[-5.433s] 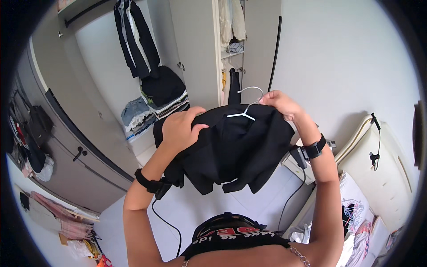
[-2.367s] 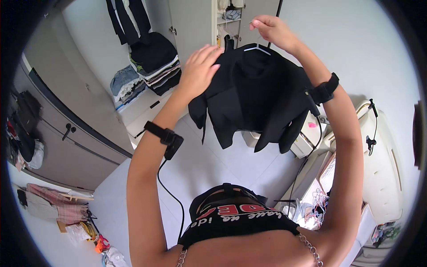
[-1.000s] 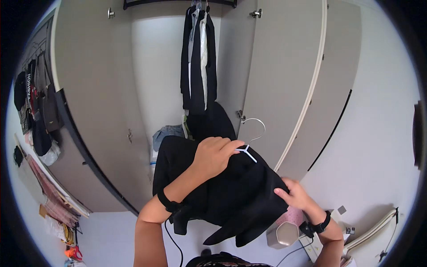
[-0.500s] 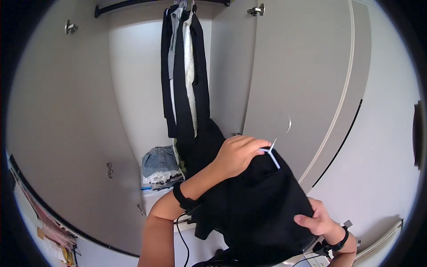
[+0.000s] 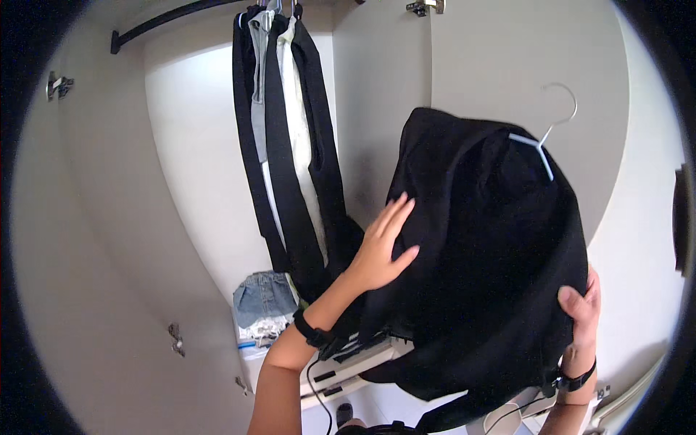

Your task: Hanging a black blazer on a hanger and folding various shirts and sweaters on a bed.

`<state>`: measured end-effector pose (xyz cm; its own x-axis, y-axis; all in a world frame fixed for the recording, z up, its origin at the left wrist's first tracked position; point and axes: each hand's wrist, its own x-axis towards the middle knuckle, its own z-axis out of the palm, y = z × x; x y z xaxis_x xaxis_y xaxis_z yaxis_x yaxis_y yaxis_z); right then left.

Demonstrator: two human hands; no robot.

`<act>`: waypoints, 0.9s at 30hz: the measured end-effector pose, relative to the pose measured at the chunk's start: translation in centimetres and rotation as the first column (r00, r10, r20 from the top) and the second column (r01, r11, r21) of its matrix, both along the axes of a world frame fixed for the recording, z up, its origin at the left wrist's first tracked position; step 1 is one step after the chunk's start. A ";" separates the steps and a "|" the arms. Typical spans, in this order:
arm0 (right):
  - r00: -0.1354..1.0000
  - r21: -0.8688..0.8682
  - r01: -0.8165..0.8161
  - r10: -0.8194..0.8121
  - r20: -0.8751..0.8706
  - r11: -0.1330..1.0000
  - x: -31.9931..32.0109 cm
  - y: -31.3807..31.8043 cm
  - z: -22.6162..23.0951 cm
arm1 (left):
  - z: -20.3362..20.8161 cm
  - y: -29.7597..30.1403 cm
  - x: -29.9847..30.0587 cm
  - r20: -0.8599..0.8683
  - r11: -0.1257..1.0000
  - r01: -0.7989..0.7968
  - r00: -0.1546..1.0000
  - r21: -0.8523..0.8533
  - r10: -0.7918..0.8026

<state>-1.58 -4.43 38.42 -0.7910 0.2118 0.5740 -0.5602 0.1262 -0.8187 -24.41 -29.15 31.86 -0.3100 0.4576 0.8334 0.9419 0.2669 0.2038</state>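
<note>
Your right hand (image 5: 583,308) pinches the side of the black jacket (image 5: 493,239), thumb in front. Your left hand (image 5: 378,255) is spread wide and grips nothing; it is by the jacket's other side, but you can't tell here if it presses the cloth. The jacket is up in front of you, right of the hung clothes (image 5: 296,138). It is already on its hanger (image 5: 539,144), and the hook (image 5: 573,105) is on nothing. Farther back are blue denim shorts (image 5: 262,299) and, up high, the black rod (image 5: 170,16).

Two hands (image 5: 377,257), one held garment (image 5: 493,254), one hanger (image 5: 539,144) inside, two wristbands (image 5: 312,330)
</note>
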 end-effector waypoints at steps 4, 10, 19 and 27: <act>0.985 0.096 0.096 -0.080 -0.151 0.991 -5.7 -3.5 2.5 | -5.4 -3.7 -4.7 0.143 0.997 0.014 0.990 -0.076 -0.003; 0.973 0.031 -0.006 0.013 -0.229 0.999 -14.8 -10.7 8.2 | -8.6 -8.2 -8.5 0.230 0.992 0.080 0.972 -0.095 -0.056; 0.943 0.072 -0.051 0.072 -0.325 0.996 -28.2 -15.3 16.2 | -9.9 -15.9 -9.6 0.288 0.997 0.067 0.956 -0.034 -0.054; 0.913 0.185 0.057 0.024 -0.408 0.981 -41.7 -15.1 23.5 | -10.2 -18.0 -9.9 0.367 0.999 0.044 0.929 0.010 -0.045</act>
